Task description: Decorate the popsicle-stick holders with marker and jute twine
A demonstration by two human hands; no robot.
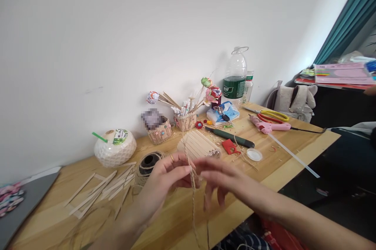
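Observation:
My left hand (176,171) pinches a braided cord of twine (193,199) between thumb and fingers, and the cord's lower end hangs over the table's front edge. Close against it on the right, my right hand (220,181) has its thumb and forefinger at the loose strands, with the other fingers bent and apart. A thin dark strand (208,226) hangs below the right fingers. Part of the twine between the hands is hidden by the fingers. Just behind my left hand stands a spool of twine (149,164).
Wooden craft sticks (100,191) lie at left near a wrapped coconut (115,152). Behind my hands are a stick panel (196,144), a pen holder (185,120) and a green cutter (230,137). A pink glue gun (268,126) and yellow-red scissors (272,116) lie right.

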